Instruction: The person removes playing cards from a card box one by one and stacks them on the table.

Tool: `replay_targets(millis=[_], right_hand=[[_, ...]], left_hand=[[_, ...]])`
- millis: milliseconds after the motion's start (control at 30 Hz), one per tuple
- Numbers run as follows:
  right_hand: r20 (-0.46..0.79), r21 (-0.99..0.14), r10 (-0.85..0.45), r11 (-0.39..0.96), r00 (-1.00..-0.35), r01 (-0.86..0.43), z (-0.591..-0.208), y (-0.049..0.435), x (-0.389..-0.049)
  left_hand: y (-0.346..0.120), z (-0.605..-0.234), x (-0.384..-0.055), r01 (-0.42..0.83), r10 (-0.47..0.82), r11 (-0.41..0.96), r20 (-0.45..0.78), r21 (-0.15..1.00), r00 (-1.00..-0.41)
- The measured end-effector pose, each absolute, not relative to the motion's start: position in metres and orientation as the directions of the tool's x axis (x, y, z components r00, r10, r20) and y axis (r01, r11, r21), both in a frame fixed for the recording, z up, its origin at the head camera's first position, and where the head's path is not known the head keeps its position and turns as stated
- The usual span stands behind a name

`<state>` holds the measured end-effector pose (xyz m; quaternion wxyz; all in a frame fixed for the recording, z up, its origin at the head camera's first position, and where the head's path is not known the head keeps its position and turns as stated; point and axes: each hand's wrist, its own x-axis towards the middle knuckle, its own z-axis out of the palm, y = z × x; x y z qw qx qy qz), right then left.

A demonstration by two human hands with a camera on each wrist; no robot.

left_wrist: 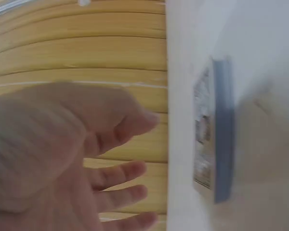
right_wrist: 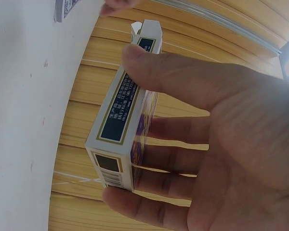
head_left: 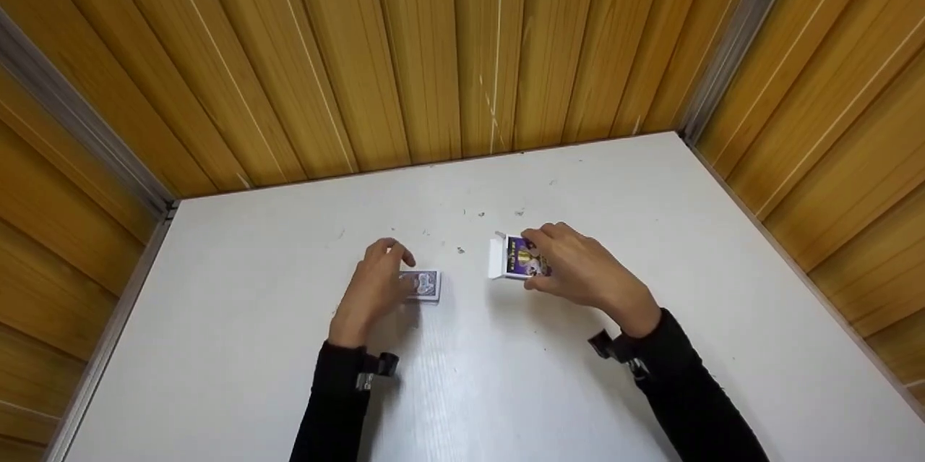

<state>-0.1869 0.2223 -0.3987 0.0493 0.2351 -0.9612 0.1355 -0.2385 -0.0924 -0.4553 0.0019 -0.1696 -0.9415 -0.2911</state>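
A deck of playing cards [head_left: 425,285] lies squared up on the white table, its patterned back facing up. Just over its left end hovers my left hand [head_left: 372,288], fingers loosely bent. In the left wrist view that hand [left_wrist: 62,144] is apart from the deck [left_wrist: 221,130], with nothing between thumb and fingers. My right hand [head_left: 578,267] grips a card box [head_left: 522,257] with a purple printed face, its white end flap open toward the left. From the right wrist view, the thumb [right_wrist: 154,67] presses the box's narrow side [right_wrist: 118,108] while the fingers support the opposite side.
The white table [head_left: 470,382] carries small dark scuffs [head_left: 519,213] beyond the hands. Yellow wood-look panels [head_left: 419,50] wall it in at the back and both sides, with grey metal strips [head_left: 737,43] at the corners.
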Motion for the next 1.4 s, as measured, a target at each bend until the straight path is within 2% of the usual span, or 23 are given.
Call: replay_targets(millis=[133, 200, 467, 633, 833, 1167, 1400], right_hand=[[0.148, -0.239, -0.436, 0.855, -0.888, -0.46, -0.4, 0.222, -0.187], [0.15, -0.235, -0.435, 0.857, -0.888, -0.459, -0.401, 0.221, -0.187], [0.197, -0.204, -0.453, 0.849, -0.87, -0.488, -0.406, 0.213, -0.185], [0.222, -0.182, -0.473, 0.839, -0.853, -0.512, -0.407, 0.207, -0.182], [0.252, -0.139, -0.499, 0.829, -0.829, -0.542, -0.405, 0.202, -0.178], [0.255, -0.148, -0.538, 0.8, -0.804, -0.582, -0.406, 0.197, -0.176], [0.236, -0.139, -0.548, 0.798, -0.802, -0.586, -0.405, 0.193, -0.174]], left_hand=[[-0.077, -0.441, -0.23, 0.408, 0.277, 0.696, 0.305, 0.591, -0.911], [-0.067, -0.433, -0.223, 0.451, 0.272, 0.636, 0.365, 0.626, -0.89], [-0.028, -0.427, -0.203, 0.522, 0.3, 0.43, 0.429, 0.736, -0.852], [-0.019, -0.434, -0.2, 0.505, 0.345, 0.373, 0.388, 0.779, -0.854], [-0.016, -0.443, -0.204, 0.453, 0.346, 0.374, 0.332, 0.809, -0.878], [-0.017, -0.452, -0.211, 0.297, 0.375, 0.319, 0.168, 0.9, -0.912], [-0.02, -0.456, -0.213, 0.244, 0.378, 0.295, 0.121, 0.924, -0.918]])
